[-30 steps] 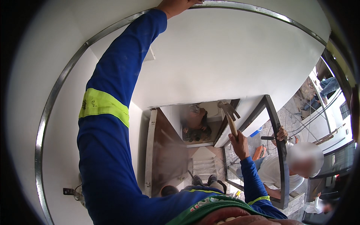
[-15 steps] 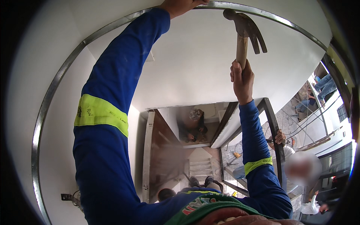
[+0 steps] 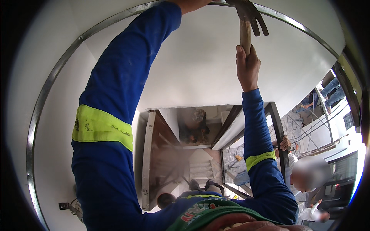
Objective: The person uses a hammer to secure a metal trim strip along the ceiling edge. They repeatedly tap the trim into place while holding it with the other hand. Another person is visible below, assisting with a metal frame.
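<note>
My right hand (image 3: pixel 248 67) is wrapped round the wooden handle of a claw hammer (image 3: pixel 245 36), raised in front of the white wall. The hammer's dark head overlaps the shiny metal channel (image 3: pixel 115 17) at the top; whether they touch I cannot tell, and part of the head is cut off by the upper edge. My left hand (image 3: pixel 192 4) reaches up to the same channel, left of the hammer. Its fingers lie mostly beyond the picture's edge, so what they hold is hidden.
Below me, past a wooden frame (image 3: pixel 147 165), a person (image 3: pixel 195 123) crouches in a dusty space. At right a co-worker's hand (image 3: pixel 285 143) grips a dark metal frame (image 3: pixel 278 123). Farther right are rods, cables and more people. A small wall box (image 3: pixel 64 206) with wires sits lower left.
My right hand has raised the hammer, bringing its head up to the metal channel. My left hand has shifted slightly up and right along the channel.
</note>
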`<state>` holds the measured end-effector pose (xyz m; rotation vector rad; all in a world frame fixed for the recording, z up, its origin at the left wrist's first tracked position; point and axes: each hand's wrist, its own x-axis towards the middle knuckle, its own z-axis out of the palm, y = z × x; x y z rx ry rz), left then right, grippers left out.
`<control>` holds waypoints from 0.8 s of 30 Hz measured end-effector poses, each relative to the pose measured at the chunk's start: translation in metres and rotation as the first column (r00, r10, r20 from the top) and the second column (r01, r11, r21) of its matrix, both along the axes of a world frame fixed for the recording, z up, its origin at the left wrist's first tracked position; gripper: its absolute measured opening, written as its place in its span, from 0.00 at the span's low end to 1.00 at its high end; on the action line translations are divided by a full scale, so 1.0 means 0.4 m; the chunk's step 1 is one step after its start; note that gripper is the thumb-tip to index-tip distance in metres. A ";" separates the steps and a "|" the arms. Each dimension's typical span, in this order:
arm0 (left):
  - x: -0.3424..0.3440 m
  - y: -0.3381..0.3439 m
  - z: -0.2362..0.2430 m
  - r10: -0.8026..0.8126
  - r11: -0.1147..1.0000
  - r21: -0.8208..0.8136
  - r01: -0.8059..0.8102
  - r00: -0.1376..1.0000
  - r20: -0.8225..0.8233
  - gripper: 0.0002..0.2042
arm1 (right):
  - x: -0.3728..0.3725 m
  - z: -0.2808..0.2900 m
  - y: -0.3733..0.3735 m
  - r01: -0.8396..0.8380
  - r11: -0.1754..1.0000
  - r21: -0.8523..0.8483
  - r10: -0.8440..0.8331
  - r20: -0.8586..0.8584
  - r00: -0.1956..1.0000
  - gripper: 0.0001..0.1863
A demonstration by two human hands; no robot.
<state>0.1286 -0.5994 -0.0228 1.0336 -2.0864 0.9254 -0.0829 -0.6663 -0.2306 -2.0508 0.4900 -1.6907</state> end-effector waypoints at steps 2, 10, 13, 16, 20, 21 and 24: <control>-0.001 0.001 -0.001 0.001 1.000 -0.009 -0.001 1.000 0.000 0.07 | 0.001 0.002 0.001 -0.015 1.000 -0.026 0.015 0.023 1.000 0.20; -0.007 0.007 -0.004 0.020 0.999 0.026 -0.019 0.997 -0.076 0.05 | 0.009 0.002 0.013 -0.011 0.994 -0.106 0.018 0.067 0.998 0.17; -0.007 0.006 -0.002 0.042 0.998 0.043 -0.039 0.996 -0.076 0.05 | 0.014 0.006 0.014 -0.009 0.991 -0.131 0.023 0.107 0.994 0.18; -0.005 0.005 -0.002 0.043 0.999 -0.025 -0.044 0.999 -0.021 0.05 | 0.015 0.014 0.012 0.067 0.985 -0.162 -0.063 0.034 0.997 0.19; -0.003 0.006 -0.004 0.015 1.000 0.023 -0.013 0.997 -0.079 0.05 | 0.014 0.019 0.013 0.136 0.965 -0.226 -0.144 -0.019 0.989 0.20; -0.003 0.007 -0.004 0.013 0.999 0.037 -0.010 0.996 -0.089 0.05 | 0.015 0.018 0.014 0.118 0.970 -0.214 -0.117 0.016 0.993 0.21; -0.003 0.005 -0.004 0.016 0.997 0.072 -0.009 0.994 -0.110 0.05 | 0.018 0.016 0.014 0.053 0.983 -0.175 -0.032 0.122 0.992 0.23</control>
